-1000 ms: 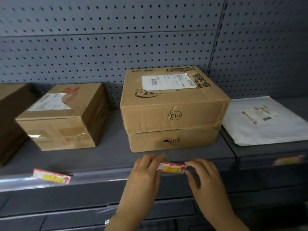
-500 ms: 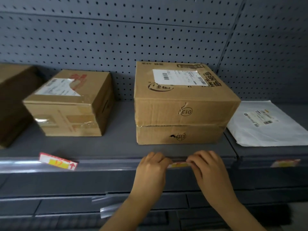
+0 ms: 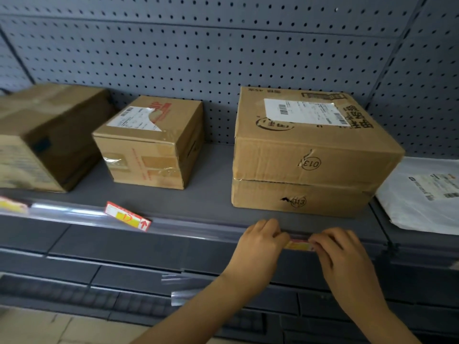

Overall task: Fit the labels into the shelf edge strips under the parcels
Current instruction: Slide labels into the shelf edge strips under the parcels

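Observation:
A red and yellow label [image 3: 298, 245] sits in the clear edge strip [image 3: 198, 228] below the two stacked cardboard parcels [image 3: 308, 155]. My left hand [image 3: 258, 247] pinches its left end and my right hand [image 3: 340, 254] pinches its right end; only the label's middle shows between my fingers. A second label [image 3: 128, 216] lies tilted on the shelf edge in front of the small box [image 3: 151, 142]. A third label [image 3: 11, 205] shows at the far left, blurred.
A large brown box [image 3: 42, 137] stands at the left and a white poly mailer [image 3: 427, 194] lies on the adjoining shelf at the right. Grey pegboard [image 3: 223, 58] backs the shelf. A loose clear strip [image 3: 183, 286] hangs on the lower shelf.
The label has gone from held above the shelf edge down into the strip, with both hands following. My view has swung left, bringing the left box and a third label into sight.

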`<act>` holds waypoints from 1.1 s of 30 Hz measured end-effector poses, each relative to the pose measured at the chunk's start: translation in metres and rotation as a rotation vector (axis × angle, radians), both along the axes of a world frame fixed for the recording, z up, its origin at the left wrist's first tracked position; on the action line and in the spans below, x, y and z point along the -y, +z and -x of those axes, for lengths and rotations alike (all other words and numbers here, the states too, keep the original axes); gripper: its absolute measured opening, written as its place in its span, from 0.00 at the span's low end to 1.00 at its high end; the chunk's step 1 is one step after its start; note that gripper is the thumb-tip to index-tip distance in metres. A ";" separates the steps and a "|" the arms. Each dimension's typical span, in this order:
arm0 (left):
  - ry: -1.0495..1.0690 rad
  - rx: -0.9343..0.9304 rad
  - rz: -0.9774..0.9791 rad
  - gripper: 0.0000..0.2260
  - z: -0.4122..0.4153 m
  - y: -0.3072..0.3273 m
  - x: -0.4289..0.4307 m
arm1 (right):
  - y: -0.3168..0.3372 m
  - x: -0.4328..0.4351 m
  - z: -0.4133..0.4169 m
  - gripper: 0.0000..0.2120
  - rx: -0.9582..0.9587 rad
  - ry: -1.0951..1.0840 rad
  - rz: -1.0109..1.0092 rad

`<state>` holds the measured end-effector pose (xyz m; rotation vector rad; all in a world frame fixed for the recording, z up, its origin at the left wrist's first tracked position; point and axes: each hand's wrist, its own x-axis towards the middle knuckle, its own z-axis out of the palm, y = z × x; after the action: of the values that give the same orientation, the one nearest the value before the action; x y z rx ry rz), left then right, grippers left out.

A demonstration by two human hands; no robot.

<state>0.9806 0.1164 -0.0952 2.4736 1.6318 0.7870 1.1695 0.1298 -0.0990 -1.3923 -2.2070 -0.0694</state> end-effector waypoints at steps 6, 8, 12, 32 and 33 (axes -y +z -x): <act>-0.023 -0.010 -0.006 0.21 0.001 -0.003 0.006 | -0.006 0.005 -0.002 0.16 -0.015 -0.030 0.015; -0.037 -0.001 -0.034 0.18 0.003 -0.001 0.012 | -0.007 0.008 -0.001 0.19 -0.050 -0.032 0.005; -0.029 0.019 -0.016 0.12 0.019 0.004 0.027 | -0.007 0.015 0.009 0.14 -0.164 -0.027 -0.023; 0.228 -0.038 -0.146 0.06 0.313 0.030 0.046 | -0.001 0.045 0.307 0.05 -0.268 0.108 0.068; 0.189 -0.023 -0.142 0.07 0.321 0.030 0.043 | -0.002 0.046 0.317 0.06 -0.250 0.071 0.078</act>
<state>0.6596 0.0731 -0.0655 2.4545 1.9026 0.9303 0.8524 0.0840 -0.1008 -1.2849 -2.0663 0.2068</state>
